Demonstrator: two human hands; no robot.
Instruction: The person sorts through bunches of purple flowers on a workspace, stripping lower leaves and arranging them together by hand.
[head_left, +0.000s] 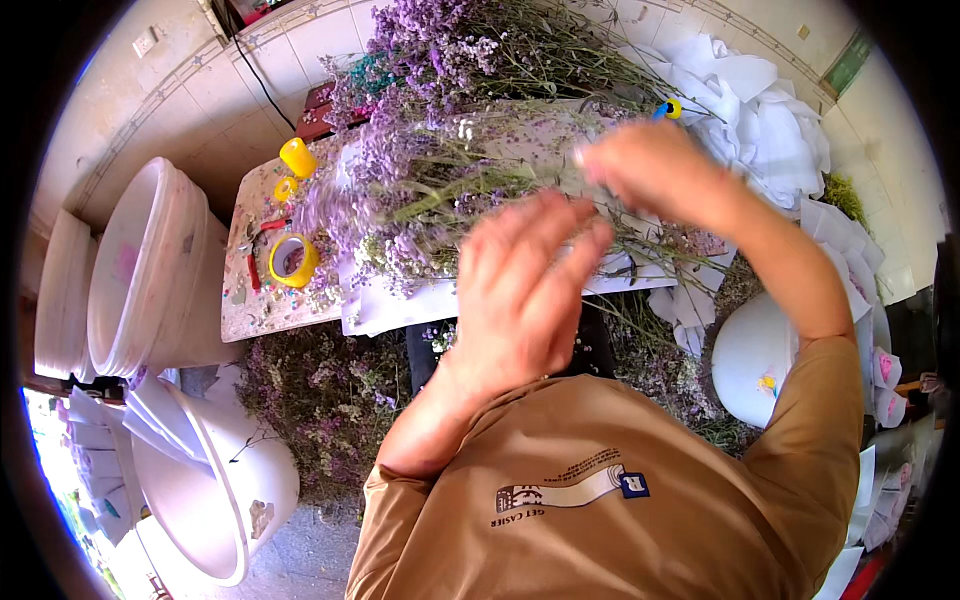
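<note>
Purple and white statice-like flowers (405, 217) lie in a loose bunch across the table, heads to the left and green stems to the right. My left hand (525, 277) is over the near side of the stems, blurred, with its fingers spread; whether it touches them is unclear. Beyond it, at the right, my right hand (630, 165) is bent inward above the stem ends. Its fingertips are blurred, so I cannot tell what it holds. White paper sheets (397, 304) lie under the flowers. A blue and yellow object (667, 109) shows just behind my right hand.
Yellow tape rolls (294, 261) and red-handled pruning shears (253, 255) lie on the table's left (285, 322). A larger flower heap (480, 60) lies at the back. Crumpled white wrapping (757, 112) is at the back right. Plastic tubs (187, 277) stand left; cut flowers (322, 412) lie below the table.
</note>
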